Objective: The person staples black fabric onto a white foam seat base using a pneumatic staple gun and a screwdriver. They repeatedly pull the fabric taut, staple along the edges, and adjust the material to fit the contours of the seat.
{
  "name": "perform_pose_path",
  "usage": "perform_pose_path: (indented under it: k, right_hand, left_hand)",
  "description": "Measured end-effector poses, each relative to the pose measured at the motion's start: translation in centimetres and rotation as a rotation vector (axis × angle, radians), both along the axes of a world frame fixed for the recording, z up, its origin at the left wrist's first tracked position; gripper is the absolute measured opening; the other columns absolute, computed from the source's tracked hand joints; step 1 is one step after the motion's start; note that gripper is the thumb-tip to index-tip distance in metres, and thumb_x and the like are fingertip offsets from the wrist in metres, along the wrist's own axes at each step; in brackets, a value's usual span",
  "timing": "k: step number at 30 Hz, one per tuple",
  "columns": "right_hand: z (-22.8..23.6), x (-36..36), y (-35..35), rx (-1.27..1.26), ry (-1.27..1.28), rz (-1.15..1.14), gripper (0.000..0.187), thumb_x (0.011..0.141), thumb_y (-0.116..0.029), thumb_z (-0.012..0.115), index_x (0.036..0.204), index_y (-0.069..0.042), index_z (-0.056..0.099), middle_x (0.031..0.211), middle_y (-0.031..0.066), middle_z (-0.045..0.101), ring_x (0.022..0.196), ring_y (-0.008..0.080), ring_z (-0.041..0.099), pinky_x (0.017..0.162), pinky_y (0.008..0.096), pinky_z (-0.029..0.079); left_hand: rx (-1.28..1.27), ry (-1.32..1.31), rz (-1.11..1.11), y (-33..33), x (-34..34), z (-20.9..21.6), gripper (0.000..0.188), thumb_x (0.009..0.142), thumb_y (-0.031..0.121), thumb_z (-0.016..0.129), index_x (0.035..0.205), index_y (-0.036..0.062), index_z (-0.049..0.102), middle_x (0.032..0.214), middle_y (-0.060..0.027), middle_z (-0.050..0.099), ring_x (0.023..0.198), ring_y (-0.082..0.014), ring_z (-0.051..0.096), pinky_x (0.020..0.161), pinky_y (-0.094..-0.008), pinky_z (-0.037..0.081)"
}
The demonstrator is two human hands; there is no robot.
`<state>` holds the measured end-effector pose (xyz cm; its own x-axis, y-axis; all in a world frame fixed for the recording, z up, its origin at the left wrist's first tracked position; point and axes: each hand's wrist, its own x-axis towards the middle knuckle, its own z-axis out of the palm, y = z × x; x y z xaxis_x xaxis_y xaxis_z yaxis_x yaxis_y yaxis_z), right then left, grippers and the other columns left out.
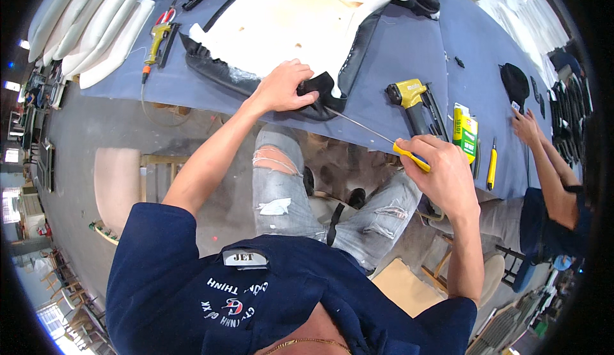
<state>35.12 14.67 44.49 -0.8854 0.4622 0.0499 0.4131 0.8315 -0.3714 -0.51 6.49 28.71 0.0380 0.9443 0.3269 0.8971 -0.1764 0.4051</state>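
A seat cushion of pale foam lies on the blue table with a black cover around its edges. My left hand is at its near edge, fingers curled over the foam side and thumb against a black fold of the cover. My right hand is closed around the yellow handle of a long-shafted screwdriver. The shaft slants up and left, its tip at the cover's near right corner, close to my left thumb. Whether the tip is under the fabric cannot be made out.
A yellow staple gun, a green and yellow box and a yellow cutter knife lie right of the cushion. Another air tool with a hose lies left, near white padded pieces. A co-worker's hands are at the right.
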Motion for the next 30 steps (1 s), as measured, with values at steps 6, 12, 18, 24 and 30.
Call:
perform_pose_path:
  k: [6, 12, 18, 24, 30]
  right_hand:
    - [-8.6, 4.4, -0.2, -0.052, 0.217, -0.082, 0.022, 0.090, -0.022, 0.077, 0.110, -0.013, 0.075, 0.099, 0.0081, 0.074, 0.085, 0.0308, 0.072, 0.071, 0.0397, 0.059]
    - [-17.8, 4.9, -7.4, -0.206, 0.450, -0.303, 0.024, 0.089, -0.019, 0.080, 0.112, -0.013, 0.076, 0.109, 0.0104, 0.075, 0.092, 0.0297, 0.074, 0.076, 0.0378, 0.061]
    - [-10.2, 4.7, -4.3, -0.151, 0.321, -0.220, 0.022, 0.090, -0.019, 0.078, 0.111, -0.011, 0.077, 0.103, 0.0089, 0.076, 0.090, 0.0301, 0.074, 0.076, 0.0381, 0.059]
    - [-4.0, 3.2, -2.3, -0.018, 0.082, -0.142, 0.021, 0.091, -0.022, 0.076, 0.111, -0.017, 0.077, 0.100, 0.0059, 0.075, 0.083, 0.0320, 0.072, 0.071, 0.0412, 0.059]
    - [-1.9, 1.6, -0.7, 0.072, 0.000, -0.050, 0.022, 0.090, -0.021, 0.076, 0.112, -0.017, 0.077, 0.100, 0.0045, 0.074, 0.078, 0.0308, 0.072, 0.067, 0.0416, 0.058]
  left_hand:
    - [-0.037, -0.039, -0.012, 0.5, 0.1, -0.2, 0.041, 0.080, 0.036, 0.075, 0.096, 0.0000, 0.064, 0.092, -0.0164, 0.061, 0.091, -0.0374, 0.056, 0.085, -0.0464, 0.046]
    - [0.073, -0.026, 0.003, 0.8, 0.0, -0.6, 0.039, 0.081, 0.035, 0.075, 0.096, 0.0004, 0.064, 0.089, -0.0159, 0.060, 0.088, -0.0359, 0.054, 0.083, -0.0451, 0.045]
    - [0.027, -0.010, -0.015, 0.4, -0.5, -0.3, 0.040, 0.082, 0.037, 0.075, 0.097, 0.0004, 0.067, 0.092, -0.0175, 0.065, 0.093, -0.0364, 0.059, 0.084, -0.0443, 0.048]
    - [-0.006, -0.009, -0.012, 0.2, -0.3, -0.2, 0.041, 0.083, 0.037, 0.074, 0.093, -0.0015, 0.062, 0.090, -0.0173, 0.058, 0.091, -0.0363, 0.055, 0.085, -0.0451, 0.046]
    - [0.050, -0.006, -0.013, 0.2, -0.4, -0.5, 0.040, 0.083, 0.037, 0.074, 0.092, -0.0003, 0.062, 0.089, -0.0143, 0.059, 0.092, -0.0341, 0.055, 0.084, -0.0441, 0.046]
